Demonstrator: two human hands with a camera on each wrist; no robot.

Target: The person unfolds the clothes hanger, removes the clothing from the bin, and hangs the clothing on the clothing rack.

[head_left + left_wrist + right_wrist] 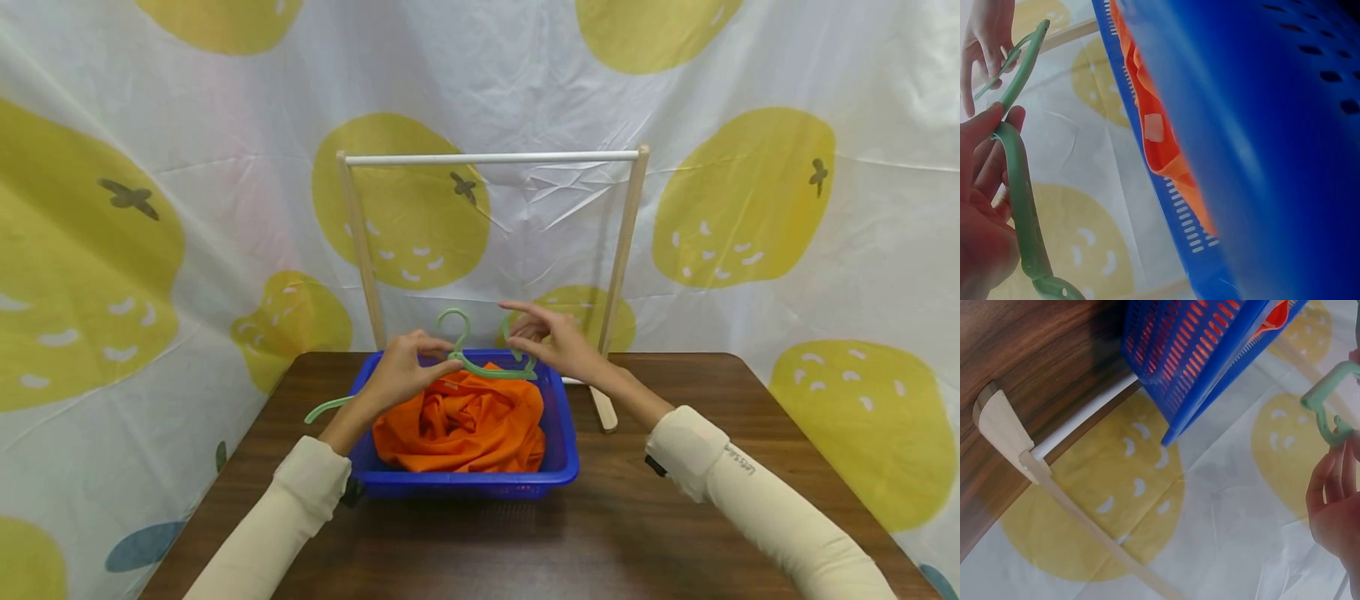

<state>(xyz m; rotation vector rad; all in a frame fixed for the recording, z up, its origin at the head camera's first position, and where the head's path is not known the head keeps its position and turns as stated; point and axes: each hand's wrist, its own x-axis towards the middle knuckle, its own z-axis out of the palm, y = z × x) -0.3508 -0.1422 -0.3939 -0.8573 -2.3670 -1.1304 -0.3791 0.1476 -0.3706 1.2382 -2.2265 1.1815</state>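
Observation:
A light green plastic clothes hanger (495, 372) is held up over the basket, its hook upright near the middle. My left hand (408, 367) pinches it just below the hook between thumb and fingers; one arm of the hanger sticks out behind the left wrist. My right hand (558, 340) holds the bent, hook-like part at the other end with thumb and fingertips, the index finger raised and straight. Beneath both hands, crumpled orange cloth (465, 425) with a small pale tag lies in a blue plastic basket (465, 478).
Behind the basket stands a rack with wooden legs and a white top bar (487, 158); its right foot (603, 410) rests on the dark wooden table (675, 517). A white curtain with yellow fruit prints (750, 200) hangs around the back and sides.

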